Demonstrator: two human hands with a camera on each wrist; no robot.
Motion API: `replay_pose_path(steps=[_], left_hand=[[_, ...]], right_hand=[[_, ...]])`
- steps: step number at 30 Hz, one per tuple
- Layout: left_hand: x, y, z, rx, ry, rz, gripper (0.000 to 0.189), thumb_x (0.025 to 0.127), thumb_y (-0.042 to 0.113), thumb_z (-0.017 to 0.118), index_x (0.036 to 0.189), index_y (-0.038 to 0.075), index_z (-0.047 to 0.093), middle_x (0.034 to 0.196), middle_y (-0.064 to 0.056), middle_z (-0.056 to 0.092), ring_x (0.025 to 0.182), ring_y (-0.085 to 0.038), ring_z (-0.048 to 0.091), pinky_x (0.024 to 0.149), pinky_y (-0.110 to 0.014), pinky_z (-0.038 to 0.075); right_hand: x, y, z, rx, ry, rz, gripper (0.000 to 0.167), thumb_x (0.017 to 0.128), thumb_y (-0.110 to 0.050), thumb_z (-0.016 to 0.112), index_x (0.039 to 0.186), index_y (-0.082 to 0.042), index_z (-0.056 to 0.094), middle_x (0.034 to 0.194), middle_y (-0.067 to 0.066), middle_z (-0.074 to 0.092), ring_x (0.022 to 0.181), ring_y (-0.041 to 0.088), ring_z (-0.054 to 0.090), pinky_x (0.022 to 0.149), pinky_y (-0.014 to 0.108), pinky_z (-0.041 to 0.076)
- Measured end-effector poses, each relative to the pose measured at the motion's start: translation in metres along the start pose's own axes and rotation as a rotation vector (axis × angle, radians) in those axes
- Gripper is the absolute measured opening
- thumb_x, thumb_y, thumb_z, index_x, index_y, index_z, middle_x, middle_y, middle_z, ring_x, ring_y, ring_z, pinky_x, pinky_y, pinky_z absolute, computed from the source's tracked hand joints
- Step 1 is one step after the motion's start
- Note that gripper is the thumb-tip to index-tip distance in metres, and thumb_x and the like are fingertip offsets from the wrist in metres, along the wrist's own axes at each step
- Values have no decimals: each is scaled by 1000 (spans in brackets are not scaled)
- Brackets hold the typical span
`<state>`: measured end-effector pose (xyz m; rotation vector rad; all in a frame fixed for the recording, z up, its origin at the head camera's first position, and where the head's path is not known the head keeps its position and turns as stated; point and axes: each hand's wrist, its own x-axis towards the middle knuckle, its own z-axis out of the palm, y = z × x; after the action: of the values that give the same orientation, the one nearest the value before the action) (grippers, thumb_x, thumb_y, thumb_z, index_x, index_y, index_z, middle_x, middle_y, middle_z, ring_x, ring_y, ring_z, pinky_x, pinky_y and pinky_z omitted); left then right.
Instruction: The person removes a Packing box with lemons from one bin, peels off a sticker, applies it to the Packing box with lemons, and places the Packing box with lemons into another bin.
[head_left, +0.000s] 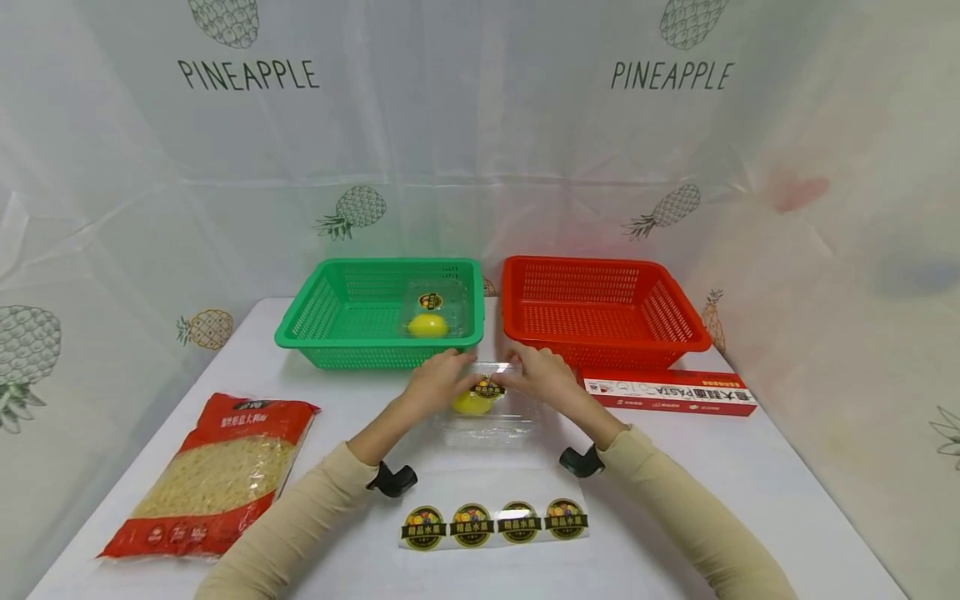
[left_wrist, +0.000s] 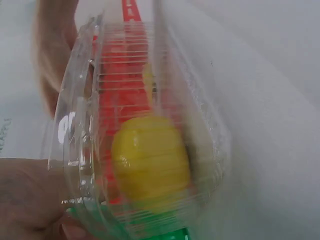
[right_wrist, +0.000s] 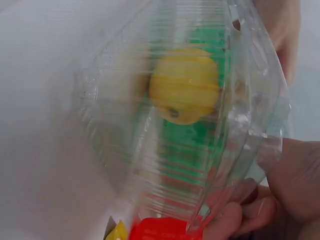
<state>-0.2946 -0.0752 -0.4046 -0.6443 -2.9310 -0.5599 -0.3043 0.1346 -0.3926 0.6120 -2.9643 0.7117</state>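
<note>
A clear plastic box point(head_left: 510, 421) with its lid down stands mid-table and contains a yellow lemon point(head_left: 472, 404). On the lid is a round black-and-gold sticker point(head_left: 487, 387). My left hand point(head_left: 437, 383) grips the far left part of the box, with the thumb by the sticker. From the right, my right hand point(head_left: 546, 379) grips the far rim, its thumb also near the sticker. Curled fingers point(right_wrist: 257, 212) show beside the rim in the right wrist view. Through the box wall, the left wrist view shows the lemon point(left_wrist: 150, 162) up close.
Behind stand a green basket point(head_left: 375, 357), holding another clear lemon box point(head_left: 450, 292), and a red basket point(head_left: 600, 354). A red pasta box point(head_left: 667, 393) lies right, a red pasta bag point(head_left: 217, 467) left. A sheet of stickers point(head_left: 495, 492) lies in front.
</note>
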Motion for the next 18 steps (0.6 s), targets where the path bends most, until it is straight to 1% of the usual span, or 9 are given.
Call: replay_pose_path(steps=[1, 2, 4, 7, 9, 11, 13, 14, 18], left_hand=[[0, 1, 0, 15, -1, -6, 46, 97, 42, 58, 131, 10, 62, 117, -14, 67, 104, -31, 65, 77, -46, 57], [0, 2, 0, 26, -7, -8, 46, 98, 42, 58, 131, 11, 62, 117, -14, 67, 104, -31, 65, 76, -46, 58], [0, 2, -3, 21, -33, 12, 47, 98, 40, 58, 133, 9, 60, 119, -15, 66, 106, -32, 64, 79, -46, 57], [0, -1, -10, -45, -93, 60, 50, 97, 32, 61, 137, 3, 55, 127, -18, 63, 115, -33, 60, 91, -48, 53], [0, -3, -17, -103, -146, 82, 55, 96, 28, 65, 141, 0, 50, 134, -21, 58, 123, -35, 55, 101, -49, 48], [-1, -4, -22, -141, -189, 90, 62, 93, 28, 67, 143, -2, 46, 140, -24, 52, 130, -37, 50, 107, -50, 43], [-1, -4, -25, -159, -226, 84, 69, 92, 32, 69, 146, -2, 43, 144, -25, 48, 133, -37, 47, 110, -51, 41], [-2, -4, -25, -156, -234, 84, 71, 91, 34, 70, 146, -2, 42, 144, -26, 47, 133, -38, 47, 110, -51, 41], [-2, -2, -23, -150, -230, 72, 77, 89, 40, 71, 146, -2, 41, 145, -26, 47, 133, -37, 47, 109, -51, 42]], right_hand=[[0, -1, 0, -16, 7, 6, 48, 82, -50, 76, 111, -13, 66, 100, 6, 73, 60, 16, 55, 46, 26, 42], [1, -2, 0, -20, 5, 14, 48, 82, -50, 75, 111, -13, 66, 102, 7, 73, 61, 17, 56, 46, 26, 42], [0, -2, -2, -5, -8, 9, 46, 82, -47, 76, 111, -12, 65, 102, 8, 73, 62, 16, 57, 48, 26, 43], [-1, 1, -6, 53, -63, -11, 45, 84, -41, 77, 113, -9, 64, 88, 7, 69, 63, 15, 53, 52, 25, 42], [-2, 4, -9, 102, -105, -21, 46, 83, -36, 78, 117, -7, 63, 77, 6, 62, 63, 14, 50, 54, 25, 40], [-3, 5, -11, 137, -140, -24, 51, 82, -35, 79, 121, -7, 61, 70, 4, 54, 62, 15, 47, 54, 25, 37], [-4, 6, -11, 144, -165, -28, 58, 80, -38, 80, 125, -7, 59, 70, 3, 52, 63, 15, 47, 54, 26, 37], [-4, 6, -11, 141, -170, -24, 61, 79, -40, 81, 126, -7, 59, 71, 3, 53, 64, 16, 47, 54, 26, 38], [-4, 3, -8, 94, -175, 9, 74, 74, -51, 81, 130, -9, 56, 78, 2, 61, 68, 16, 50, 55, 26, 41]])
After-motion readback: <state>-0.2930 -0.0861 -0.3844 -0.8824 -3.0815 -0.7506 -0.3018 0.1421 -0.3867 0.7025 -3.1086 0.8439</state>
